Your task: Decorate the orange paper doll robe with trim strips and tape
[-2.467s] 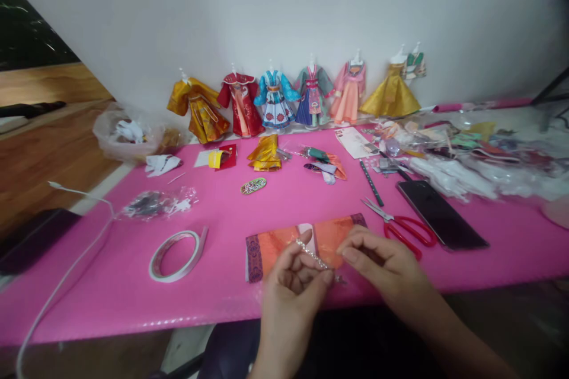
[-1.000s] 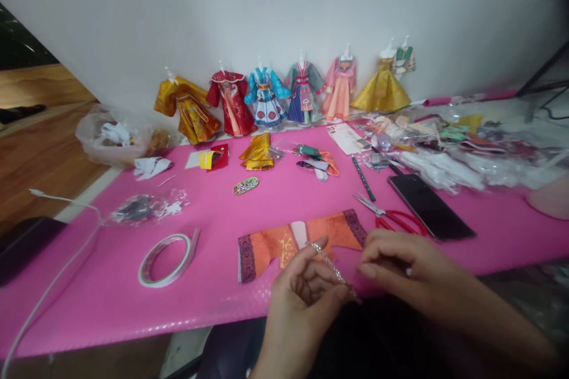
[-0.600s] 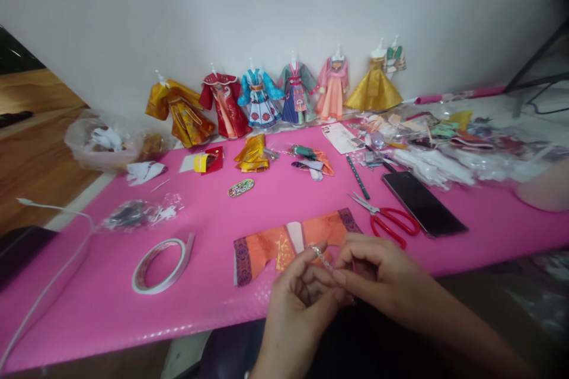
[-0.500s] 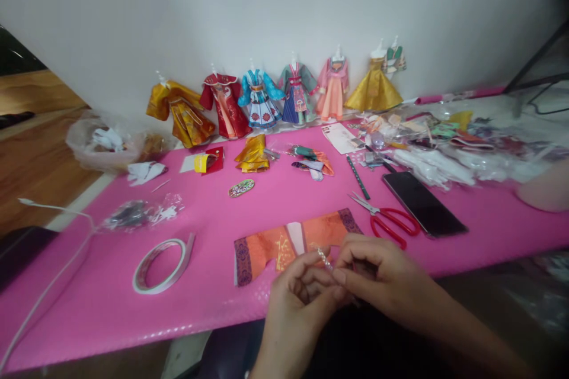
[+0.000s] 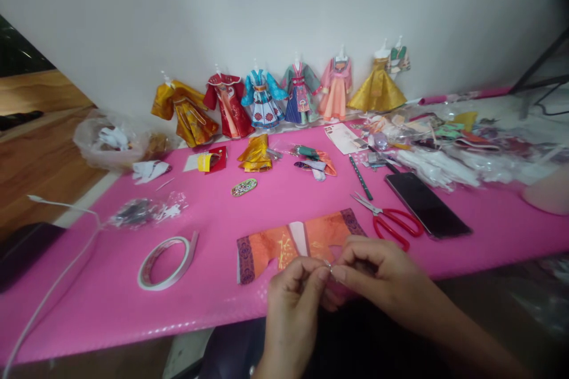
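Near the front edge of the pink table [image 5: 213, 272], my left hand [image 5: 296, 296] pinches a small shiny beaded strip [image 5: 328, 265] between thumb and forefinger. My right hand [image 5: 373, 269] meets it fingertip to fingertip, pinching the strip's other side. Most of the strip is hidden by the fingers. Just beyond both hands an orange doll garment [image 5: 262, 246] with purple patterned cuffs lies flat, its lower right part covered by my fingers. Red-handled scissors [image 5: 391, 224] lie open to the right of it.
A black phone [image 5: 427, 204] and a dark pen [image 5: 361, 177] lie at the right. A tape roll [image 5: 164, 263] and white cable [image 5: 57, 278] are at the left. Dressed doll forms [image 5: 262, 98] stand along the wall. Plastic-bagged pieces [image 5: 435, 166] pile up at the back right.
My left thumb and forefinger have closed on the beaded strip, which was more exposed before. My hands are now closer together. The view has shifted slightly.
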Demonstrator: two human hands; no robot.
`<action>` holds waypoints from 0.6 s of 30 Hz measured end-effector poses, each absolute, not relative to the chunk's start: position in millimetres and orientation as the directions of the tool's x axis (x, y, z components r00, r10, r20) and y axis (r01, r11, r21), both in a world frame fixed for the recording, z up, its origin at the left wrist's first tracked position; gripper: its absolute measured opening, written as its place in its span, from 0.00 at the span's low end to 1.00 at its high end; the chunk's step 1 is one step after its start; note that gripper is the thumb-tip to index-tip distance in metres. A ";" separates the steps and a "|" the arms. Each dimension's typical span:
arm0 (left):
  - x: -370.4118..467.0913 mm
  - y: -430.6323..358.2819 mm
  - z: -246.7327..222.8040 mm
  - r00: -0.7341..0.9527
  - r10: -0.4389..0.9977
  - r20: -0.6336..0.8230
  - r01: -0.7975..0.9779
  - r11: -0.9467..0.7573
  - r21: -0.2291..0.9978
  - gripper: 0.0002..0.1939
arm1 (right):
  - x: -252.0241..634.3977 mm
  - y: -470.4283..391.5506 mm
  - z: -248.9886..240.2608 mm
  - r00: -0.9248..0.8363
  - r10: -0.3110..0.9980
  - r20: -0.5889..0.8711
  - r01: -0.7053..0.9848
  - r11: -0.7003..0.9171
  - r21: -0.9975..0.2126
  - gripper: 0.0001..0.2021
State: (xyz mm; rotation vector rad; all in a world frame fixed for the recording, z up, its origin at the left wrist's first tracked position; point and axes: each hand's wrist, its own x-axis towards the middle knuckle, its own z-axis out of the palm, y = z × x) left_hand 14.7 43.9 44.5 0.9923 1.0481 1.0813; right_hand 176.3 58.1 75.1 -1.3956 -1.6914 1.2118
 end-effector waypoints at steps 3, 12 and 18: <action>14.4 44.7 44.5 0.133 0.981 -0.141 -0.164 0.163 0.973 0.12 | 175.3 58.5 75.0 -0.240 0.964 -0.111 0.359 -0.018 -0.933 0.13; 3.0 48.3 47.9 0.017 0.998 -0.066 -0.042 0.067 0.997 0.12 | 175.7 60.5 70.4 -0.282 0.939 -0.196 0.087 -0.178 -0.980 0.11; -12.4 52.9 44.8 -0.034 0.999 -0.031 -0.010 0.030 0.999 0.14 | 179.3 64.0 60.3 -0.370 0.905 -0.210 -0.054 -0.247 -0.968 0.14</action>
